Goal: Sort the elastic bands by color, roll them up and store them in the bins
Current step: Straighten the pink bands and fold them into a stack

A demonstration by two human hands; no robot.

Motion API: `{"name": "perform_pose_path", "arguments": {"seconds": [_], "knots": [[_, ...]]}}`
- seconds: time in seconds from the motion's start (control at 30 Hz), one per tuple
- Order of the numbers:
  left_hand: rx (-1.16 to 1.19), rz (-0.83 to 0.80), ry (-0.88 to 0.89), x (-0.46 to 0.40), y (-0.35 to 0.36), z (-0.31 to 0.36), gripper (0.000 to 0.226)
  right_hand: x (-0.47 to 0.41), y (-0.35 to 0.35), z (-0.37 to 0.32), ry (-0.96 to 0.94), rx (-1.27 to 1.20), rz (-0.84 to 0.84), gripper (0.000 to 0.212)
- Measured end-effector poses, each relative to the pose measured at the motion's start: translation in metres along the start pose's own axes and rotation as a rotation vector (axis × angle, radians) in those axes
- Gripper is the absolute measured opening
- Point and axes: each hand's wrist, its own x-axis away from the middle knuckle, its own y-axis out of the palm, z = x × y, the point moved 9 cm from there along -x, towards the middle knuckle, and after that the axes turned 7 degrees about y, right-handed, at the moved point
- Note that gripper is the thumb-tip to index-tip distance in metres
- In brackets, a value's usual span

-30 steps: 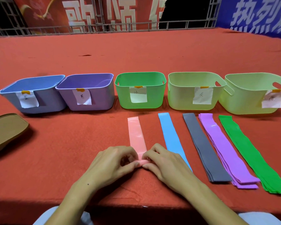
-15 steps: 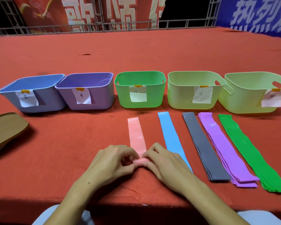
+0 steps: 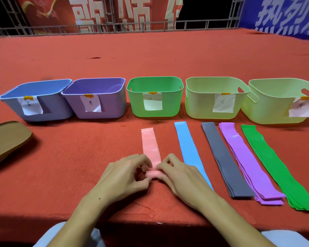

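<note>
Pink flat elastic band (image 3: pixel 149 146) lies on the red felt table (image 3: pixel 78 157), in front of the green plastic bin (image 3: pixel 154 97), its near end curled into a small roll. Left hand (image 3: pixel 122 175) and right hand (image 3: pixel 181 175) pinch that roll from either side with their fingertips. Right of the pink band lie blue (image 3: pixel 189 148), grey (image 3: pixel 223 157), purple (image 3: pixel 246 161) and green (image 3: pixel 278 166) bands.
</note>
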Motion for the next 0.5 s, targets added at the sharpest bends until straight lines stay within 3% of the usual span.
{"name": "perform_pose_path", "arguments": {"seconds": [0.2,0.33,0.5], "knots": [[-0.033,0.018,0.037,-0.0018,-0.0012,0.0044,0.031,-0.0005,0.0034,0.0016,0.007,0.035,-0.012,0.041],[-0.070,0.033,0.036,-0.0024,-0.0020,0.0034,0.031,-0.0008,0.0030,0.0013,0.016,0.010,-0.014,0.056],[-0.108,0.033,0.030,-0.0033,-0.0004,0.0002,0.033,0.0017,-0.0028,0.0001,0.005,-0.016,0.023,0.031]]}}
